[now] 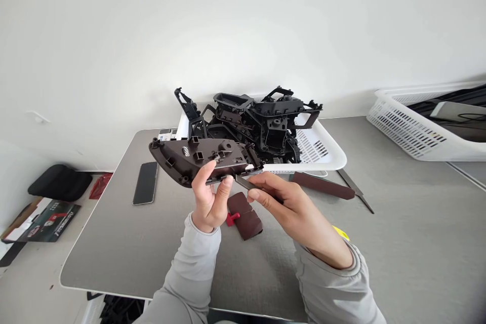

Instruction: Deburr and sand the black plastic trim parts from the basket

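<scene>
My left hand [210, 197] grips a dark brown moulded plastic part [178, 159] by its near edge, thumb in front. Square bosses and clips stick up from the face turned toward me. In my right hand [284, 205] is a slim grey metal file [244, 183]; its tip meets the part's near edge, close to my left thumb. My right palm hides the file's other end. Below my hands, a brown sandpaper piece [246, 220] lies on the table beside a small red plastic piece [233, 218].
A white basket [336, 157] heaped with black plastic parts [273, 121] stands behind my hands. Right of it lie a brown sandpaper strip [326, 186] and another metal file [355, 190]. A phone [145, 183] rests on the table's left; a second basket [408, 129] stands far right.
</scene>
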Action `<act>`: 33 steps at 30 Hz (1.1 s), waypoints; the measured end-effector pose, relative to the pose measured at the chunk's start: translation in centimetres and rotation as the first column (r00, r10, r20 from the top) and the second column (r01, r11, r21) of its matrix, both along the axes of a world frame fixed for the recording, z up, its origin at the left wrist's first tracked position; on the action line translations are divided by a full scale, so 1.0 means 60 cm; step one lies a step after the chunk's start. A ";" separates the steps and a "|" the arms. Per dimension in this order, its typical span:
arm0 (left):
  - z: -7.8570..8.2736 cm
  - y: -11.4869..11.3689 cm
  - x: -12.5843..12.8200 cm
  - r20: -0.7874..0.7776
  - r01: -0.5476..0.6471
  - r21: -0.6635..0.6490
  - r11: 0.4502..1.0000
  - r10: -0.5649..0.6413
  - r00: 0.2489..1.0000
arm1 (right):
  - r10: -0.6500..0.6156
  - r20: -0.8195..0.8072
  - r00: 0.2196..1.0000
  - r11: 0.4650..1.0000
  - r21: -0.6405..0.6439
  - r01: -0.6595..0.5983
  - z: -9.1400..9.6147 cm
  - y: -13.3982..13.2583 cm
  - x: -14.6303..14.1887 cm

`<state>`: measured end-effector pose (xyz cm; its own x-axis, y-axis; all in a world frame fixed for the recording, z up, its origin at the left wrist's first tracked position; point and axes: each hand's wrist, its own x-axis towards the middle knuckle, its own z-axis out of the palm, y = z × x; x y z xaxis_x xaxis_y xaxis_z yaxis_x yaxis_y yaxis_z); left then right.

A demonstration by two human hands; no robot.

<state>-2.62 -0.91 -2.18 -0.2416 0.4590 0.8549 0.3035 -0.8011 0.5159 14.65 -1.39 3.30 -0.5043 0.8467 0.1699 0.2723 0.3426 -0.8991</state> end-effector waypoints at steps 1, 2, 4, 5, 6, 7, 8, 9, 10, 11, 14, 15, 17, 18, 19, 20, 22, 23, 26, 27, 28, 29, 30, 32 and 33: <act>0.003 0.000 0.002 0.013 0.011 -0.001 1.000 -0.011 1.000 | 0.004 -0.001 1.000 1.000 -0.003 -0.004 0.000 0.000 0.001; 0.006 0.000 0.004 0.028 0.021 -0.003 1.000 -0.021 0.999 | -0.002 -0.012 1.000 1.000 -0.003 0.002 -0.001 0.000 0.002; 0.011 -0.001 0.008 0.058 0.037 -0.008 0.999 -0.036 0.998 | -0.031 -0.047 0.998 1.000 -0.004 0.031 -0.001 0.000 0.001; 0.014 -0.001 0.010 0.074 0.042 -0.012 0.999 -0.041 0.996 | -0.040 -0.061 0.997 0.999 -0.009 0.040 -0.001 0.000 0.000; 0.016 -0.001 0.011 0.090 0.046 -0.015 0.999 -0.045 0.995 | -0.035 -0.069 0.997 0.999 -0.017 0.034 -0.001 0.000 -0.002; 0.019 -0.001 0.012 0.110 0.048 -0.022 0.999 -0.045 0.993 | -0.018 -0.073 0.997 0.999 -0.029 0.016 0.000 0.000 -0.003; 0.021 -0.001 0.012 0.132 0.046 -0.036 0.998 -0.041 0.990 | 0.003 -0.079 0.997 0.999 -0.046 -0.006 0.002 0.000 -0.004; 0.023 -0.001 0.012 0.155 0.042 -0.058 0.997 -0.033 0.987 | 0.011 -0.095 0.995 0.998 -0.065 -0.017 0.003 -0.001 -0.005; 0.025 -0.001 0.012 0.180 0.038 -0.086 0.996 -0.022 0.983 | -0.001 -0.120 0.993 0.996 -0.087 -0.010 0.005 -0.002 -0.006; 0.026 -0.001 0.012 0.208 0.038 -0.114 0.993 -0.014 0.978 | -0.030 -0.151 0.988 0.993 -0.113 0.013 0.007 -0.003 -0.007; 0.028 0.000 0.010 0.300 0.086 -0.173 0.981 -0.031 0.953 | -0.166 -0.283 0.945 0.972 -0.207 0.109 0.010 -0.007 -0.009; 0.028 0.000 0.010 0.326 0.109 -0.184 0.977 -0.044 0.945 | -0.197 -0.325 0.925 0.964 -0.237 0.122 0.009 -0.008 -0.010; 0.026 0.001 0.010 0.354 0.140 -0.208 0.968 -0.059 0.933 | -0.236 -0.394 0.888 0.952 -0.279 0.130 0.007 -0.009 -0.014; 0.025 0.001 0.010 0.357 0.147 -0.222 0.964 -0.059 0.932 | -0.248 -0.412 0.877 0.948 -0.291 0.131 0.006 -0.009 -0.015; 0.024 0.002 0.010 0.359 0.149 -0.235 0.960 -0.057 0.932 | -0.256 -0.420 0.871 0.945 -0.300 0.133 0.005 -0.009 -0.017; 0.023 0.002 0.009 0.363 0.152 -0.245 0.957 -0.055 0.930 | -0.265 -0.424 0.866 0.942 -0.306 0.138 0.003 -0.008 -0.018; 0.022 0.002 0.009 0.385 0.164 -0.256 0.953 -0.056 0.921 | -0.273 -0.434 0.859 0.940 -0.310 0.143 0.001 -0.008 -0.020; 0.022 0.001 0.009 0.400 0.176 -0.259 0.950 -0.060 0.914 | -0.274 -0.439 0.856 0.940 -0.309 0.143 0.000 -0.008 -0.020; 0.024 0.000 0.012 0.430 0.207 -0.256 0.944 -0.081 0.899 | -0.284 -0.452 0.846 0.941 -0.302 0.155 -0.001 -0.008 -0.021; 0.026 0.000 0.015 0.425 0.205 -0.253 0.946 -0.082 0.902 | -0.290 -0.448 0.846 0.941 -0.296 0.166 -0.001 -0.008 -0.022; 0.027 0.000 0.018 0.415 0.192 -0.251 0.949 -0.074 0.907 | -0.291 -0.435 0.852 0.942 -0.288 0.175 0.000 -0.008 -0.023; 0.028 0.000 0.023 0.406 0.172 -0.248 0.953 -0.059 0.912 | -0.285 -0.413 0.865 0.944 -0.279 0.178 0.001 -0.007 -0.025; 0.028 0.001 0.028 0.398 0.152 -0.246 0.957 -0.044 0.916 | -0.274 -0.388 0.880 0.947 -0.270 0.176 0.001 -0.008 -0.028; 0.029 0.002 0.039 0.395 0.131 -0.249 0.959 -0.023 0.918 | -0.251 -0.348 0.903 0.954 -0.249 0.169 0.003 -0.008 -0.033; 0.029 0.002 0.042 0.396 0.130 -0.256 0.958 -0.019 0.918 | -0.244 -0.335 0.910 0.957 -0.237 0.170 0.003 -0.008 -0.036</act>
